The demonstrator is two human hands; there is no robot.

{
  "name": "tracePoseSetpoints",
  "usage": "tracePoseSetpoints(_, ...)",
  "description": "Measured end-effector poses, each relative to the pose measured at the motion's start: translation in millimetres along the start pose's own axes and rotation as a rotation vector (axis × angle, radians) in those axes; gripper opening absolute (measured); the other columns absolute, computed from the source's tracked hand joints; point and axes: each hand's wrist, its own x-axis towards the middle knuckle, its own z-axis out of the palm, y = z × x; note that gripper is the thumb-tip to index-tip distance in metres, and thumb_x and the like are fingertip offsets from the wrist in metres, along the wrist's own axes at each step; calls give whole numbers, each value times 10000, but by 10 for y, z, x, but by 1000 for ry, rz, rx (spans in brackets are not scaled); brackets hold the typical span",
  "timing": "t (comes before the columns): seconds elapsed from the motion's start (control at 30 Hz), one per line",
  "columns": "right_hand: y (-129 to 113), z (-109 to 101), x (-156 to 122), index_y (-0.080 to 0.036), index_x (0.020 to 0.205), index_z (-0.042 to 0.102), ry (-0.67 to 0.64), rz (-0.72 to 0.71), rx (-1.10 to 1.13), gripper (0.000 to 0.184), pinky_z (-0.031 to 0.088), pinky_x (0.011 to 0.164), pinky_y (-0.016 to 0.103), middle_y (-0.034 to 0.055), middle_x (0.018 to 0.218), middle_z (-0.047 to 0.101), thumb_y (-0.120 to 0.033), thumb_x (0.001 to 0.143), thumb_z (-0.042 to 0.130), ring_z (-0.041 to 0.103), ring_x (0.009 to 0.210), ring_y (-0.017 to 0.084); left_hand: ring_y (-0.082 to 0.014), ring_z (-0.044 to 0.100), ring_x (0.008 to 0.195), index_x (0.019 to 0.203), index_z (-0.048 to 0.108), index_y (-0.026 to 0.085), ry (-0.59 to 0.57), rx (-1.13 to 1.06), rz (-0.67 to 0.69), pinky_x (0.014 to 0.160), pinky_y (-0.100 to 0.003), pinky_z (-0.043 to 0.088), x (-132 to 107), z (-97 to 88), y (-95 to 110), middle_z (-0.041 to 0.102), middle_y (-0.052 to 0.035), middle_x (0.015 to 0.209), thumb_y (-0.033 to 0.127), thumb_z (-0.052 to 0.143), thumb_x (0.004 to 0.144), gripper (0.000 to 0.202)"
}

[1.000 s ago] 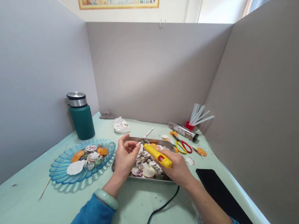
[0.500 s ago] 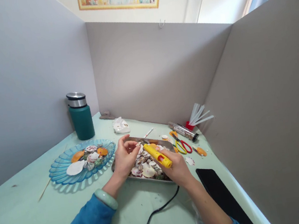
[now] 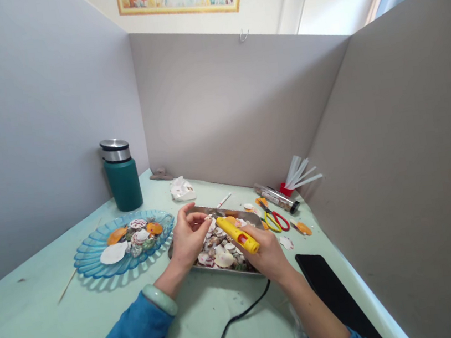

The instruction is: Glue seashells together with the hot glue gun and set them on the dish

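Observation:
My right hand (image 3: 267,252) is wrapped round a yellow hot glue gun (image 3: 237,234), its front end pointing up and left. Close to that front end, my left hand (image 3: 188,234) pinches a small whitish shell (image 3: 209,218) between thumb and forefinger; its far side is hard to make out. Both hands are above a metal tray (image 3: 231,272) filled with mixed seashells (image 3: 223,259). From below the tray a black cord (image 3: 234,320) runs toward the near edge. To the left is a blue scalloped glass plate (image 3: 91,270) bearing white, orange and patterned shells.
A green flask (image 3: 123,183) stands behind the plate. Right of the tray lie scissors (image 3: 275,221), loose shells (image 3: 303,229) and a black flat object (image 3: 331,294). Glue sticks (image 3: 299,172) stand in a red holder beside a clear tube (image 3: 275,198). Grey partitions (image 3: 237,106) enclose the table.

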Motion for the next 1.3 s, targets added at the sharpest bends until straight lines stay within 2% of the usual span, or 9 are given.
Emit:
tracePoseSetpoints(0.17, 0, -4, 6, -212, 948, 604, 9, -12, 19, 121, 447, 611, 257, 37, 806, 677, -203, 837, 557, 617, 680, 174, -152, 619, 730, 1156, 428, 185, -5, -10, -11, 710, -289, 472, -5, 8, 19, 648, 4, 785, 264, 721, 662, 580)
tracePoseSetpoints(0.4, 13, 4, 5, -202, 911, 618, -14, 6, 19, 90, 443, 598, 251, 31, 763, 661, -224, 839, 568, 606, 663, 169, -147, 618, 737, 1152, 427, 182, -7, -11, -6, 723, -290, 474, -1, 1, 3, 643, 2, 791, 257, 715, 672, 565)
tracePoseSetpoints(0.63, 39, 13, -3, -212, 930, 619, 10, 5, 64, 134, 456, 602, 253, 24, 777, 668, -317, 852, 588, 602, 646, 160, -145, 617, 728, 1152, 430, 189, -19, -55, -27, 713, -285, 468, 4, 7, 3, 648, 13, 780, 262, 734, 648, 594)
tracePoseSetpoints(0.97, 34, 0, 7, -211, 879, 601, 8, 21, 78, 99, 434, 592, 254, 20, 788, 655, -304, 854, 582, 604, 666, 165, -142, 620, 710, 1133, 422, 175, -28, -138, -88, 743, -330, 500, 12, 12, 13, 640, 16, 771, 259, 750, 623, 613)
tracePoseSetpoints(1.1, 39, 6, 1, -210, 913, 599, 28, 34, 62, 119, 430, 598, 260, 26, 799, 656, -313, 854, 583, 604, 672, 170, -146, 631, 694, 1117, 428, 166, -29, -200, -139, 744, -345, 512, 12, 12, 44, 644, 21, 757, 259, 769, 597, 629)
tracePoseSetpoints(1.3, 41, 13, -2, -203, 917, 603, 6, 21, 86, 120, 430, 613, 258, 25, 791, 647, -304, 858, 579, 595, 673, 165, -134, 627, 670, 1110, 431, 150, -31, -237, -175, 727, -334, 519, 18, 16, 92, 643, 25, 743, 241, 780, 581, 640)
